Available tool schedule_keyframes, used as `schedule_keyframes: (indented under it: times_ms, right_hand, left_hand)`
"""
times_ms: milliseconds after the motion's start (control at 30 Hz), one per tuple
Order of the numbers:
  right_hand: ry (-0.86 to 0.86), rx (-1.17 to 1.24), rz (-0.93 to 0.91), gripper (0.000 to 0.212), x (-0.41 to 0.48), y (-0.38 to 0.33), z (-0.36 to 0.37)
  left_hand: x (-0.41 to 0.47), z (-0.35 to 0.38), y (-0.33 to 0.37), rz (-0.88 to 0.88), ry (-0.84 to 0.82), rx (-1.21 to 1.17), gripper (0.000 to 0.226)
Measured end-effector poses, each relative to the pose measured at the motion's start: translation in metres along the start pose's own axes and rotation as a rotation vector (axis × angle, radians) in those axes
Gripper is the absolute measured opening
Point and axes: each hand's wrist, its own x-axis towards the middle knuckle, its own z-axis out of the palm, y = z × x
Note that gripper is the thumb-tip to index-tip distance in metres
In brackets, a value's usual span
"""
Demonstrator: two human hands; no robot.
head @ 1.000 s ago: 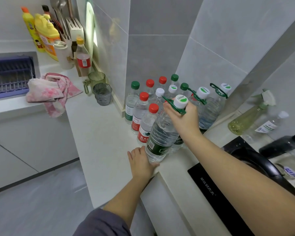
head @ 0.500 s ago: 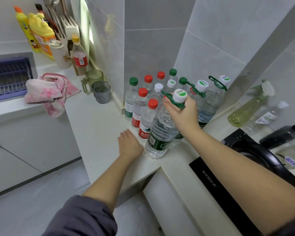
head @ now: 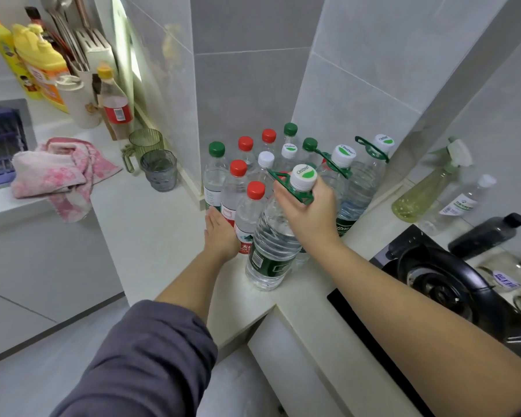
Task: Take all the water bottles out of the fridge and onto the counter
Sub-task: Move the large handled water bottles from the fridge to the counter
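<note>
Several water bottles with red, green and white caps stand crowded in the corner of the white counter. My right hand grips the neck of a large white-capped bottle with a green carry handle; the bottle stands tilted at the front of the group. My left hand lies flat with straight fingers against the small red-capped bottles at the group's left front. Two more large handled bottles stand behind my right hand.
Two glass cups and a pink towel lie on the counter to the left, with detergent bottles behind. A black stove, a spray bottle and other bottles sit to the right. The counter edge is close below the large bottle.
My left hand slid forward across the counter from the front edge up against the small red-capped bottles. My right hand kept its grip on the large bottle.
</note>
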Motion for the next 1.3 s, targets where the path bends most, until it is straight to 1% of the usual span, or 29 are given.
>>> schedule_keyframes:
  times_ms: [100,233,300,367,433,500,633,733,867,1000,1067,1133,1167,1300]
  right_hand:
    - [-0.009,-0.001,0.006,0.024,0.0,-0.002,0.0]
    - [0.0,-0.004,0.003,0.03,-0.001,-0.004,0.0]
    - [-0.006,-0.006,0.009,0.031,-0.001,-0.003,0.0]
    - [-0.018,-0.015,0.014,0.03,-0.001,-0.002,0.0]
    - [-0.018,-0.02,0.013,0.031,-0.001,-0.002,-0.001]
    - [-0.009,-0.034,0.007,0.031,-0.001,-0.003,-0.002]
    - [-0.009,-0.073,0.004,0.023,-0.001,-0.003,-0.003]
    - [-0.022,-0.083,-0.001,0.026,0.0,-0.002,-0.003]
    - [-0.086,-0.085,0.012,0.029,0.002,-0.002,-0.007]
    - [-0.158,-0.066,0.056,0.042,-0.003,-0.001,-0.014]
    - [-0.174,-0.065,0.065,0.054,-0.011,0.0,-0.02]
    - [-0.185,-0.12,0.057,0.068,-0.022,0.003,-0.032]
    - [-0.19,-0.159,0.057,0.071,-0.028,0.005,-0.039]
    - [-0.248,-0.301,0.077,0.067,-0.062,0.021,-0.072]
  left_hand:
    - [-0.002,0.001,-0.002,0.025,0.036,-0.003,0.097]
    - [-0.032,0.014,-0.015,-0.079,0.094,-0.049,0.082]
    - [-0.06,0.03,-0.022,-0.027,0.109,-0.046,0.074]
    - [-0.082,0.048,-0.024,0.083,0.099,-0.058,0.068]
    - [-0.092,0.061,-0.021,0.112,0.091,-0.053,0.072]
    - [-0.093,0.066,-0.015,0.07,0.107,-0.035,0.075]
    - [-0.092,0.066,-0.008,0.027,0.168,0.001,0.07]
    - [-0.093,0.067,-0.006,0.017,0.191,0.011,0.066]
    - [-0.095,0.064,-0.005,-0.025,0.161,0.05,0.067]
    - [-0.099,0.054,-0.003,-0.071,0.105,0.158,0.068]
    - [-0.105,0.046,-0.003,-0.109,0.074,0.204,0.07]
    - [-0.114,0.037,-0.004,-0.11,0.05,0.283,0.072]
    - [-0.12,0.033,-0.004,-0.101,0.05,0.321,0.073]
    - [-0.154,0.018,-0.006,-0.032,0.09,0.444,0.071]
